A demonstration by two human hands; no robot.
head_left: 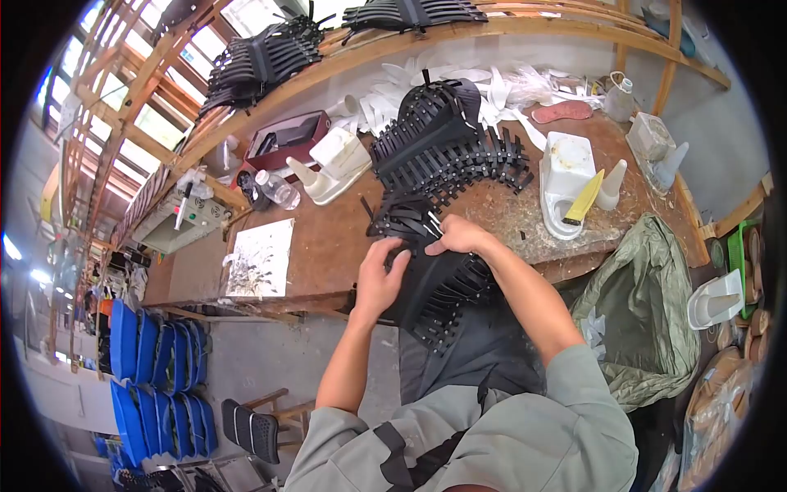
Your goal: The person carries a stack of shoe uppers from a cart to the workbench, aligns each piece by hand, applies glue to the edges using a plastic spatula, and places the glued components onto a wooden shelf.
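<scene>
A bundle of black strappy shoe uppers (438, 283) lies over the table's front edge and hangs down towards my lap. My left hand (381, 277) is at its left side, with curled fingers gripping the straps. From the right, my right hand (456, 236) pinches the upper edge of the same bundle, its thumb pressed on the black material. Thin pale strips show by the right fingertips; what they are is too small to tell. Just beyond my hands, a larger pile of black strapped uppers (451, 156) rests on the wooden table (328, 234).
White glue pots (566, 164) stand on the right, one with a yellow-handled brush (584, 197); another white pot (338, 160) is left. A stained paper sheet (261, 258) lies near the front edge. An open green bag (643, 316) is beside my right arm.
</scene>
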